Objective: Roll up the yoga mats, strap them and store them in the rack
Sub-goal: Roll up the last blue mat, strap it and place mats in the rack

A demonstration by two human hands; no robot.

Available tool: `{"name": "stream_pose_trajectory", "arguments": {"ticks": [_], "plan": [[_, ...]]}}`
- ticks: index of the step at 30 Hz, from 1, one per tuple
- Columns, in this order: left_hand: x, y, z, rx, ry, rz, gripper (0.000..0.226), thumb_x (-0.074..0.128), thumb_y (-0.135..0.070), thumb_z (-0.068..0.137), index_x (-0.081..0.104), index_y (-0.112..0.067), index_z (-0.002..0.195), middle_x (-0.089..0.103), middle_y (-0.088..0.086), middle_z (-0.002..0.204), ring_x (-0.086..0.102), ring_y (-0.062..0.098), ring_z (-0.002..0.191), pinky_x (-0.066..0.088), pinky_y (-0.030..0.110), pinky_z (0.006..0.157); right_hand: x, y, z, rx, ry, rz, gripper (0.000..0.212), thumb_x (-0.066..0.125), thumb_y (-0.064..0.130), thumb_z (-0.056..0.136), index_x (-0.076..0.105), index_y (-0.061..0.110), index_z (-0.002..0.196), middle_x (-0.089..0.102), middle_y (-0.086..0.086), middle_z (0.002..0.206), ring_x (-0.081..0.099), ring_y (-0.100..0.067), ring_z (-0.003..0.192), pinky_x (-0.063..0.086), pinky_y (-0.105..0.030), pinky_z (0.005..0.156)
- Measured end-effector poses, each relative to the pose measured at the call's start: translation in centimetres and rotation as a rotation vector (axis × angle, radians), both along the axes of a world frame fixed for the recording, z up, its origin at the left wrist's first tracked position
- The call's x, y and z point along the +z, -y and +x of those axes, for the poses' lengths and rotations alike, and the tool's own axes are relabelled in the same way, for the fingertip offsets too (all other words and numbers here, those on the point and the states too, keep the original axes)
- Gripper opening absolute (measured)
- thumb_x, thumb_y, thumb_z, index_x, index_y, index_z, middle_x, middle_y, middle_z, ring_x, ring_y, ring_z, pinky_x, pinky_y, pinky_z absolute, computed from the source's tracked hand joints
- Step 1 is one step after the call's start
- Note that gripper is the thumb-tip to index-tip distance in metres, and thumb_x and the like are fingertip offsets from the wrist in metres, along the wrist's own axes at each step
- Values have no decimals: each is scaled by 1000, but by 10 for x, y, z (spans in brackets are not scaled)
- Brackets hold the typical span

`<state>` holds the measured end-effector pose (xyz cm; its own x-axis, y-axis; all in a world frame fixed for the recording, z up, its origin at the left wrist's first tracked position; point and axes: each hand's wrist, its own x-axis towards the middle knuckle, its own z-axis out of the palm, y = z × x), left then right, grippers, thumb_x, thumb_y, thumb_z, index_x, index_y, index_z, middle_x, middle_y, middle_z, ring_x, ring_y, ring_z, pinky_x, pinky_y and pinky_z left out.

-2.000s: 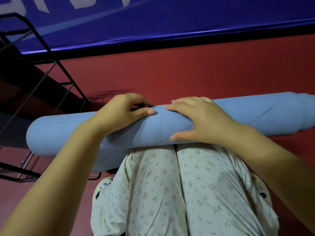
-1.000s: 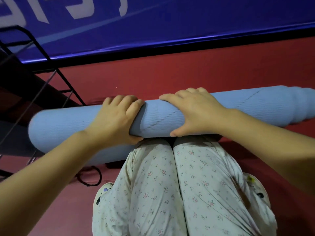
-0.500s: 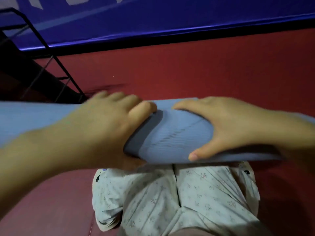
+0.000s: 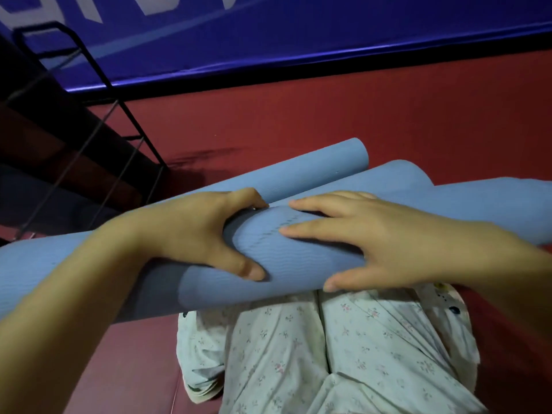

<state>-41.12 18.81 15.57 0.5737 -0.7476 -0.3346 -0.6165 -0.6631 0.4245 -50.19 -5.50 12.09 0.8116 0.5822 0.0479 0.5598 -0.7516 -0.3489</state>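
left hand (image 4: 206,231): fingers and thumb curled round the blue mat roll (image 4: 298,258), grasping it
right hand (image 4: 376,243): fingers spread, thumb under, clasping the roll
mat roll: held above the knees, loose layers fanning out behind the hands
rack (image 4: 89,121): far-left of the roll
tip: probably squeeze layers tight before strapping; no strap visible
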Motion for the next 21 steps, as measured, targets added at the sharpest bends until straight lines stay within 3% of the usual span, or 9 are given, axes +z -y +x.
{"name": "stream_pose_trajectory", "arguments": {"ticks": [3,6,9,12,14,16,18,21], "plan": [[2,4,20,22,-169,-6,72,79,-65,49,50,-48,113,62,-26,109,61,-5,98,51,30,88,-15,-3,4,-73,40,-24,82,51,69,73,20,44,144,21,7,155,16,-8,139,9,-24,110],[-1,8,34,38,-200,35,74,77,-70,45,50,-55,113,58,-30,111,58,-6,103,49,29,92,-20,-5,14,-128,67,-14,83,49,73,69,29,40,143,32,2,151,27,-12,135,17,-28,106],[-7,5,44,29,6,101,87,62,-86,41,41,-60,121,46,-35,116,42,-7,113,37,26,100,-16,-6,25,-154,56,-18,85,53,75,66,34,42,141,36,5,149,30,-9,131,18,-25,101],[-11,-3,40,69,254,-25,101,51,-89,47,44,-39,135,43,-31,117,39,-4,114,37,25,99,-7,-3,38,-168,-13,-6,85,63,72,65,33,45,141,37,14,147,29,-3,129,21,-20,101],[-14,-6,31,60,437,-128,92,46,-85,60,53,-28,131,51,-19,116,50,7,109,44,29,90,-3,-1,48,-164,-55,48,80,69,64,68,37,44,139,41,21,139,32,3,125,26,-20,104],[-17,-7,23,8,594,-220,75,48,-73,73,59,-20,124,60,-5,113,60,20,100,52,37,81,-3,3,58,-165,-106,112,75,70,58,68,41,45,135,44,30,128,34,10,120,27,-10,99],[-23,-4,16,-32,628,-244,68,52,-67,77,60,-18,123,61,2,115,61,24,98,53,42,81,-4,9,70,-168,-170,153,71,71,58,67,43,47,132,43,37,119,36,15,116,25,0,93],[-31,-1,15,-59,604,-180,74,51,-71,75,51,-23,131,56,4,127,58,27,108,49,44,88,-6,16,89,-148,-258,176,66,71,62,66,42,56,125,42,48,117,40,18,115,29,-3,94]]}}
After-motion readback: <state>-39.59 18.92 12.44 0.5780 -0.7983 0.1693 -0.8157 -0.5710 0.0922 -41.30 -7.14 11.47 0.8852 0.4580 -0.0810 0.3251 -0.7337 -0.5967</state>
